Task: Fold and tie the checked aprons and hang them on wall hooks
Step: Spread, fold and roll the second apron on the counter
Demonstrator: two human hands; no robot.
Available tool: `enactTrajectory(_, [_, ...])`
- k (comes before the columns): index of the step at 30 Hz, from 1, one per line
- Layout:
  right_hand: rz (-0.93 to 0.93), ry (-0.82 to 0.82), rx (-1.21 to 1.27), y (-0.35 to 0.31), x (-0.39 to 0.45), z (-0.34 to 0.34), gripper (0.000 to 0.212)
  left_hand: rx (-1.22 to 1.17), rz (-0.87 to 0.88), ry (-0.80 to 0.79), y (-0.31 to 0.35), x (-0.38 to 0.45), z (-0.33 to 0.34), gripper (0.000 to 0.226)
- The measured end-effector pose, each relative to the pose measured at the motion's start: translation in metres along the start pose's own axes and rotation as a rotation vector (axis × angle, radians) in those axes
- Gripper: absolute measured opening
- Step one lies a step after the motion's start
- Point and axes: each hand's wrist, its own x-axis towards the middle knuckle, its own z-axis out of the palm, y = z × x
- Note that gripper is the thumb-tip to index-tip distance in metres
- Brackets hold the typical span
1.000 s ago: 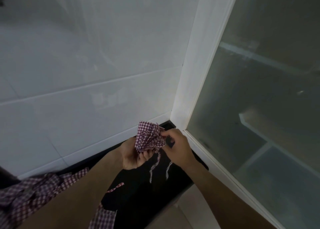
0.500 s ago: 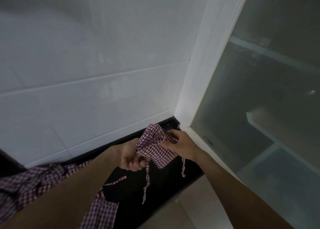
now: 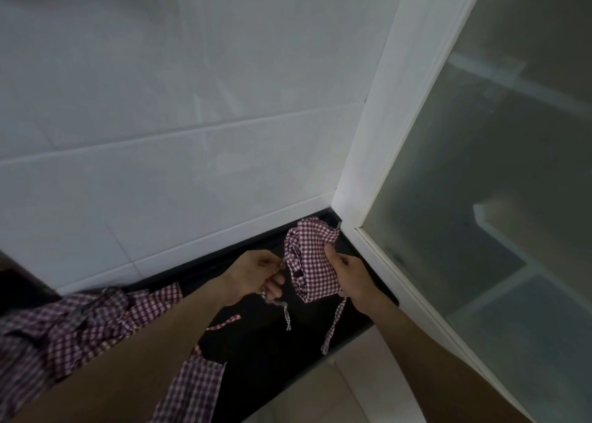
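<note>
Folded apron (image 3: pixel 312 264) sat bunched in my right hand (image 3: pixel 350 277), fingers clamped round it, above the black counter (image 3: pixel 262 358). Its tie strap (image 3: pixel 286 315) ran left into my left hand (image 3: pixel 256 275), pinched tight, just beside the bundle.

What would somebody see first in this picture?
First, the small folded red-and-white checked cloth apron, held up over the black counter; the right hand grips it and the left hand pinches its tie. More checked cloth lies piled at lower left, under the white tiled wall.
</note>
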Motion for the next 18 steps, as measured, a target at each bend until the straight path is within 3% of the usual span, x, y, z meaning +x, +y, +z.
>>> enactTrajectory(4, [-0.002, -0.056, 0.029, 0.000, 0.000, 0.001, 0.058, -0.082, -0.060, -0.190, 0.011, 0.002, 0.004, 0.025])
enactTrajectory(7, [-0.005, -0.093, 0.016, 0.001, 0.001, 0.004, 0.056, 0.133, -0.057, -0.250, 0.025, -0.001, 0.008, 0.036])
enactTrajectory(10, [0.004, -0.058, -0.121, 0.003, 0.003, 0.012, 0.062, 0.373, 0.101, -0.130, 0.027, 0.004, 0.018, 0.055])
enactTrajectory(12, [-0.036, -0.036, -0.275, 0.007, 0.004, 0.017, 0.054, 0.488, 0.163, 0.031, 0.021, 0.011, 0.019, 0.053])
enactTrajectory(15, [-0.077, -0.031, -0.507, 0.008, 0.005, 0.017, 0.050, 0.635, 0.144, 0.166, 0.014, 0.020, 0.022, 0.044])
enactTrajectory(18, [0.039, -0.142, -0.690, 0.003, 0.011, 0.022, 0.041, 0.818, 0.072, 0.170, 0.012, 0.018, 0.027, 0.038])
